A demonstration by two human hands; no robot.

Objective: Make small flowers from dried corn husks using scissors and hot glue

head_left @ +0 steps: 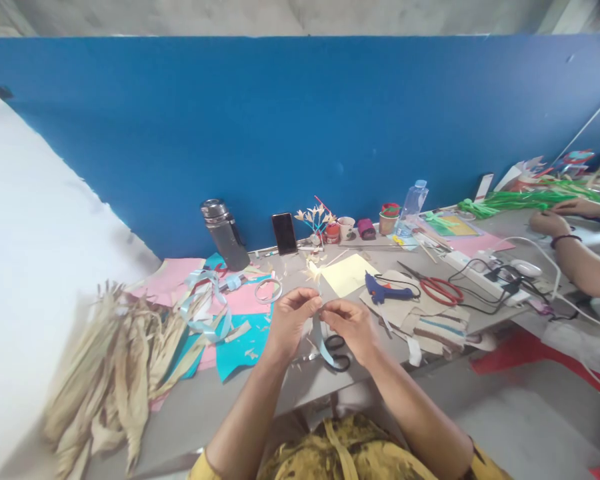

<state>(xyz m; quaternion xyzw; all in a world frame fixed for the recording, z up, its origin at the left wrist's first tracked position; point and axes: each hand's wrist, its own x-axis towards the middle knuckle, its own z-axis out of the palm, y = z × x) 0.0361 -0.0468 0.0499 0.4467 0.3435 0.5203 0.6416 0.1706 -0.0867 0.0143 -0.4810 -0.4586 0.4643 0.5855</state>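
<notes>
Close together over the front of the table, both my hands pinch a small piece of work. A pale cream flower, seemingly of dried husk, rises on a thin stem above the fingertips. My left hand is closed around that stem. Beside it, my right hand pinches a light blue ribbon where it meets the stem; its loose end hangs below. Fingers hide the exact join. Black-handled scissors lie under the right hand, partly covered.
Dried corn husks heap at left beside blue paper and a ribbon roll. A thermos and phone stand behind. To the right lie a glue gun, red-handled scissors and a power strip. Another person's hands work far right.
</notes>
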